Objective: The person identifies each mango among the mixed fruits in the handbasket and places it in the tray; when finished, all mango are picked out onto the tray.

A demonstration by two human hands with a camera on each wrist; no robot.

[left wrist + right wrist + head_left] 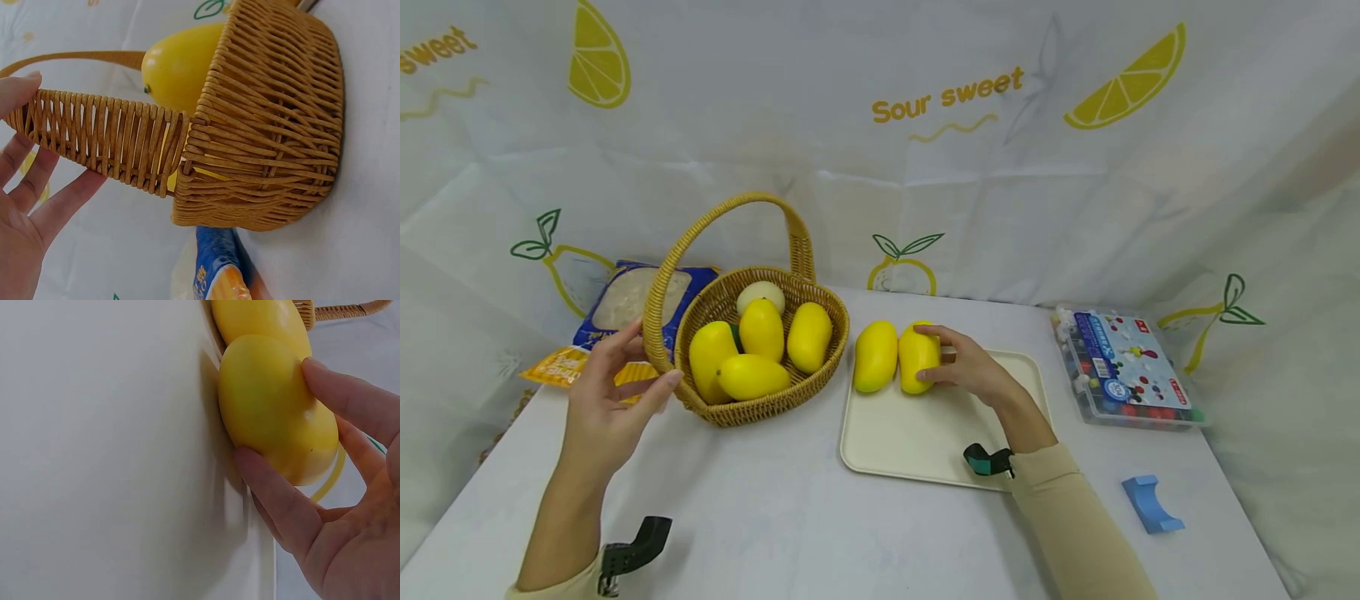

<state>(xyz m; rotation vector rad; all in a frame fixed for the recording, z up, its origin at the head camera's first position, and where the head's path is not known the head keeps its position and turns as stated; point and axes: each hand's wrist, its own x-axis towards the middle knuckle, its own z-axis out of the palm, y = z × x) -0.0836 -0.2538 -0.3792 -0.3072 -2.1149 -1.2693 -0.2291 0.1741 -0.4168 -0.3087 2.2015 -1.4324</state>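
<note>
Honestly, this looks partway along to me: two mangoes (876, 358) on the cream tray (895, 442), four more mangoes (808, 337) in the wicker basket (760, 410). The right hand (973, 367) pinches the tray's right-side mango (917, 362) between thumb and fingers; can't tell if it's lifted at all. The left hand (606, 400) pinches the basket handle (700, 225), fingers fanned out. A pale round fruit (760, 293) is half hidden behind the basket's mangoes, and some dark green bit (736, 336) there is hard to make out.

White table (760, 525) bearing a wicker basket (775, 408), blue packet (636, 300) and orange packet (561, 367) alongside, cream tray (910, 442), clear plastic box (1127, 367), curved blue block (1147, 504).
</note>
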